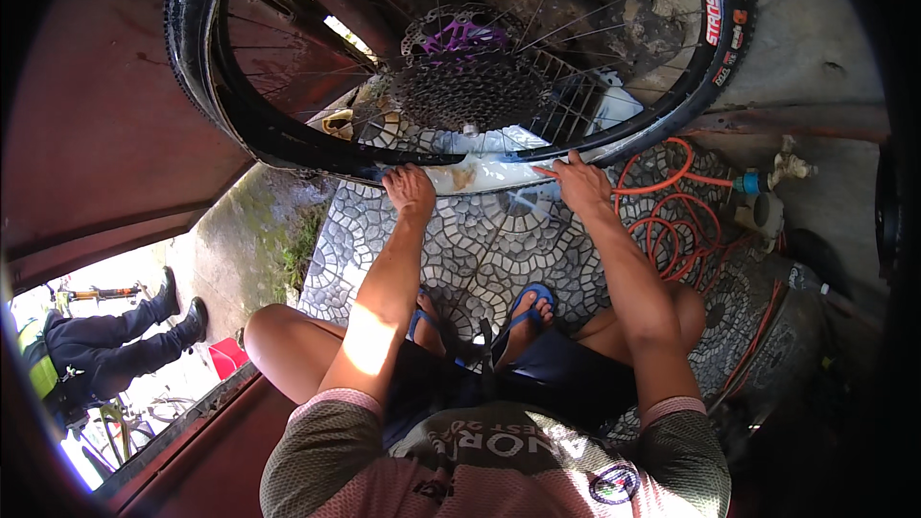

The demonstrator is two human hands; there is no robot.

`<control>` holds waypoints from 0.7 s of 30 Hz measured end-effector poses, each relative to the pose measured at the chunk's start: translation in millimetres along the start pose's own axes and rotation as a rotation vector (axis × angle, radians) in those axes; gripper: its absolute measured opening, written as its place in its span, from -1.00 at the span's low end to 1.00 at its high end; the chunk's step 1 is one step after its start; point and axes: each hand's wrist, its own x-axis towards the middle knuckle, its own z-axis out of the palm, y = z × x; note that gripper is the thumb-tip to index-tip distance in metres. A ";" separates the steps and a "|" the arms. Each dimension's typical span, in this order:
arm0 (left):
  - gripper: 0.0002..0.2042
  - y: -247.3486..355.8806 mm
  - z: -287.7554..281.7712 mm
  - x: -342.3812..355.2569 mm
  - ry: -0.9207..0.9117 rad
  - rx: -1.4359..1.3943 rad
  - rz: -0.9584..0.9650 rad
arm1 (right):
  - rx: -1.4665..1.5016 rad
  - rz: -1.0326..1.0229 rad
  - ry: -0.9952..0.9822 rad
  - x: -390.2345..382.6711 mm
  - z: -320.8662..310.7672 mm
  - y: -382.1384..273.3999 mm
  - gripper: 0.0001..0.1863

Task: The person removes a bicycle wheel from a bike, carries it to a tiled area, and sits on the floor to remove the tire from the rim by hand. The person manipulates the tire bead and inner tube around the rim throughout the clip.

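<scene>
A bicycle wheel with a black knobbly tire (pixel 731 48) and a large cassette (pixel 470 86) with a purple centre stands in front of me. Along its near side the tire is off the rim, baring a wet, whitish inner surface (pixel 480 174) with a brownish patch. My left hand (pixel 410 190) is closed over the tire's edge, left of that patch. To its right, my right hand (pixel 583 182) is closed on an orange hose (pixel 662 189); the short end pokes out past my fingers toward the whitish surface. My fingertips also rest by the tire's edge.
The hose runs in loops to a tap (pixel 791 169) with a blue connector at right. A metal grate (pixel 566 101) lies behind the wheel on patterned stone paving (pixel 460 240). Reddish metal panels (pixel 106 86) stand left. Beyond an opening, a person in dark trousers (pixel 115 341) is near bicycles.
</scene>
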 end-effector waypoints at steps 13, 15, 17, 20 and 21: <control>-0.67 2.8 -24.3 13.3 -0.404 0.067 0.201 | -0.014 -0.009 -0.012 3.6 6.4 3.3 -0.76; -0.61 10.7 -42.7 20.1 -0.598 -0.013 0.178 | -0.014 0.012 -0.010 -1.0 7.8 6.3 -0.77; -0.58 14.1 -48.4 21.0 -0.680 -0.057 0.129 | -0.035 0.000 0.004 -4.7 6.9 2.9 -0.75; -0.61 7.7 -28.0 8.1 -0.567 -0.069 0.002 | -0.029 -0.026 0.016 -0.2 3.2 -5.5 -0.76; -0.61 19.8 -32.4 0.8 -0.558 -0.064 0.024 | -0.025 -0.008 0.012 -1.9 5.3 -1.5 -0.76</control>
